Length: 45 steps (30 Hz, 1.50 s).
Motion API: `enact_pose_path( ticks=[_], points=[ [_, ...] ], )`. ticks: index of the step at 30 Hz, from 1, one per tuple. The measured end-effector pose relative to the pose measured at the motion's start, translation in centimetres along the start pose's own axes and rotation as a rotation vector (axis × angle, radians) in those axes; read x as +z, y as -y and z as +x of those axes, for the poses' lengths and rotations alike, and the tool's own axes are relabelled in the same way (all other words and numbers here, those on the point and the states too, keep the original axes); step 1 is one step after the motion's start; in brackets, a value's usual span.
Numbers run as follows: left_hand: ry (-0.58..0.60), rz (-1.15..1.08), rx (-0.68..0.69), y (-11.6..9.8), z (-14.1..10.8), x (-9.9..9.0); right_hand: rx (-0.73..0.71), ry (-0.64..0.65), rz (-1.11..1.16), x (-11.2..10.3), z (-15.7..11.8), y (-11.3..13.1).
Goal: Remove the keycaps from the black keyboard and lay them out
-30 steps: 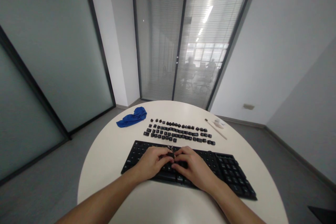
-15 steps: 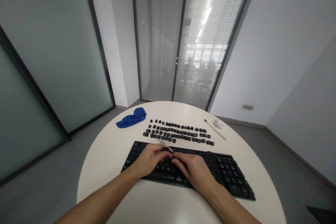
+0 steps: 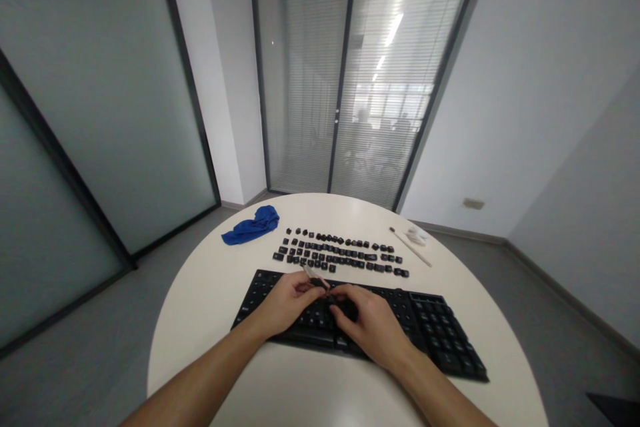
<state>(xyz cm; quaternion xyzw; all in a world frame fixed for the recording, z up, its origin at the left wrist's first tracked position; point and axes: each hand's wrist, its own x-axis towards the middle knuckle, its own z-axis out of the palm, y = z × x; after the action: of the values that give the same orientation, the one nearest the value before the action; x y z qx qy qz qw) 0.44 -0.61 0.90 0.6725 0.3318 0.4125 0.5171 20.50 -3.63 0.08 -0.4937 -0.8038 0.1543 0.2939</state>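
A black keyboard [image 3: 310, 339] lies flat in front of me, with both hands over its middle. My left hand [image 3: 289, 300] is closed, thumb and fingers pinched at a thin, pale tool [image 3: 315, 275] that slants up and left past the fingertips; its exact kind does not show. Close beside it my right hand [image 3: 367, 317] has thumb and forefinger curled toward each other, their tips near the tool's lower end. Whatever lies between the right fingertips is too small and dark to make out. Behind the keyboard, loose black keycaps [image 3: 345, 251] lie in several rows.
A crumpled blue cloth [image 3: 253, 227] lies at the table's back left. At the back right are a thin pale brush [image 3: 411, 247] with a dark tip and a small white pile [image 3: 417, 235]. The round white table [image 3: 190, 340] has a curved edge.
My right thumb has dropped a little away from its forefinger, widening the gap within the hand. The pale tool has turned slightly. Keyboard and loose keycaps stay put.
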Motion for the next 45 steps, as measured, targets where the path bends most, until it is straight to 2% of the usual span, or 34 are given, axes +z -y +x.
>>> enact_pose_path(
  ticks=[5,15,24,33,45],
  points=[
    [0.068,0.061,0.018,0.1,0.0,0.1,0.021,0.008,-0.011,0.0,0.0,0.2],
    [0.048,0.206,0.123,-0.1,-0.1,-0.2,-0.044,-0.016,0.067,-0.1,0.0,0.1],
    [0.068,0.259,0.140,-0.1,-0.1,-0.2,0.063,-0.006,0.264,-0.6,0.5,0.3],
    [0.113,0.280,0.196,0.0,-0.2,-0.4,0.174,-0.006,0.538,-0.1,1.0,-1.8],
    [0.161,0.376,0.211,0.3,-0.4,-0.6,0.274,-0.080,0.453,-0.3,1.7,-2.4]
  ],
)
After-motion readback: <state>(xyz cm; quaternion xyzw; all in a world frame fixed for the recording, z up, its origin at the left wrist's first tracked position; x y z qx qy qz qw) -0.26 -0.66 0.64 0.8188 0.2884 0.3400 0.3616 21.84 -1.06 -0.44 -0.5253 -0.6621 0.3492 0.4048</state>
